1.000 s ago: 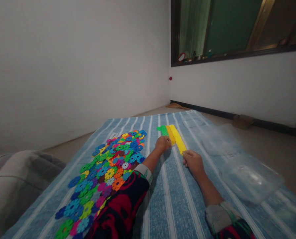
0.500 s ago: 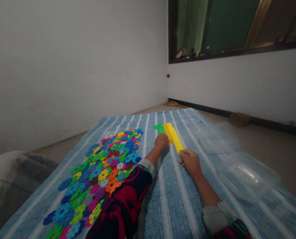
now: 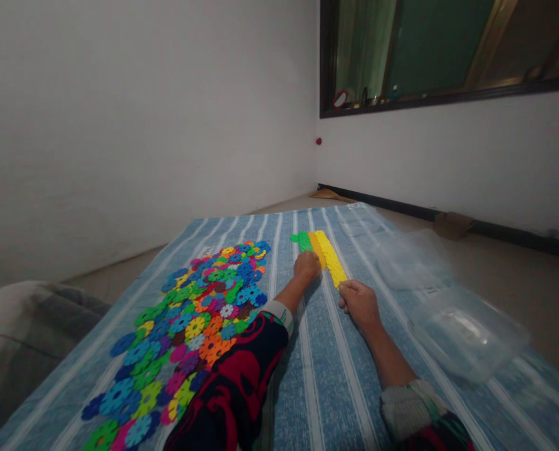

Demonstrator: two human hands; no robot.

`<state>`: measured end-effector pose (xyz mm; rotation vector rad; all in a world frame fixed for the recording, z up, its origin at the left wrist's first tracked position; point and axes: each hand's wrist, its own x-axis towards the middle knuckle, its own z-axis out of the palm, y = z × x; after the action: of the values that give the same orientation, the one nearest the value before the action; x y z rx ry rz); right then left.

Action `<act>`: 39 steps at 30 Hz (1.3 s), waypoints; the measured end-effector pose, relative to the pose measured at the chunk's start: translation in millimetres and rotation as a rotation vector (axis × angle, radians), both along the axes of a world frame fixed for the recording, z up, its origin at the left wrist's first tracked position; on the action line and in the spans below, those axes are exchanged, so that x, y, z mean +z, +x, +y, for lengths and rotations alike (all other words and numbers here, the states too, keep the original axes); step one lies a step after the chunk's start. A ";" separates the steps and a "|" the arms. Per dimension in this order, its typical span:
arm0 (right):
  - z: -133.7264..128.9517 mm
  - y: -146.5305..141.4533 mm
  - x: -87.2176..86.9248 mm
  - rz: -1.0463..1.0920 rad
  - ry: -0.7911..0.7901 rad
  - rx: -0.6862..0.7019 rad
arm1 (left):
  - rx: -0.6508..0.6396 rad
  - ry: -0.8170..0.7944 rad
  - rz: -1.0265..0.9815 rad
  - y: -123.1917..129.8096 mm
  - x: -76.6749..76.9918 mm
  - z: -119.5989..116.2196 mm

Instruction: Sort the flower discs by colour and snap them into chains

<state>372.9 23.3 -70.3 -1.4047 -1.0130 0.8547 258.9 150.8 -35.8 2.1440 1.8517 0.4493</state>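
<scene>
While the thumb and fingers of the right hand (image 3: 360, 303) are pressed narrowly together on the near end of the yellow strip (image 3: 331, 258), the left hand (image 3: 306, 266) has its fingers bent beside the near part of the orange strip (image 3: 316, 246). Whether these left fingers pinch something or only rest there, I cannot tell.

The yellow strip points away from the person, just beside the orange one, and on the other side of the orange one is a green strip (image 3: 304, 242), partly behind the left hand. Its surface looks bumpy, as of many thin plastic pieces set close together. I judge it to be light and rather stiff, not very slippery, but perhaps weak at the joints, so it may bend or separate if it is lifted from one end only. A hold at both ends, or under the middle, seems safer.

All this is on a striped cloth (image 3: 329, 376). To the left, a wide pile of flower-shaped discs (image 3: 195, 327) in many colours is spread; to the right is clear plastic (image 3: 474, 338), well apart from the strips.
</scene>
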 end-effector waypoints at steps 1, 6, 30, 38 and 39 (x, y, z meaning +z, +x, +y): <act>-0.2 -0.1 0.5 -0.002 0.000 0.000 | 0.001 0.008 -0.003 -0.4 -0.8 -0.7; -0.5 -0.1 0.4 -0.011 0.008 -0.001 | 0.023 0.046 -0.021 -4.6 -3.3 -6.2; 0.7 0.0 -2.0 -0.005 0.003 0.005 | 0.071 0.084 -0.111 -5.2 -8.1 -14.9; 1.6 1.5 -2.9 -0.015 0.000 0.000 | 0.069 0.093 -0.151 -6.4 -14.8 -10.5; 2.1 1.6 -3.9 -0.017 -0.002 0.000 | 0.068 0.095 -0.156 -6.6 -15.3 -10.4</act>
<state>374.5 25.4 -74.2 -1.4164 -1.0250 0.8451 252.3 140.4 -51.1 2.0449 1.8544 0.7114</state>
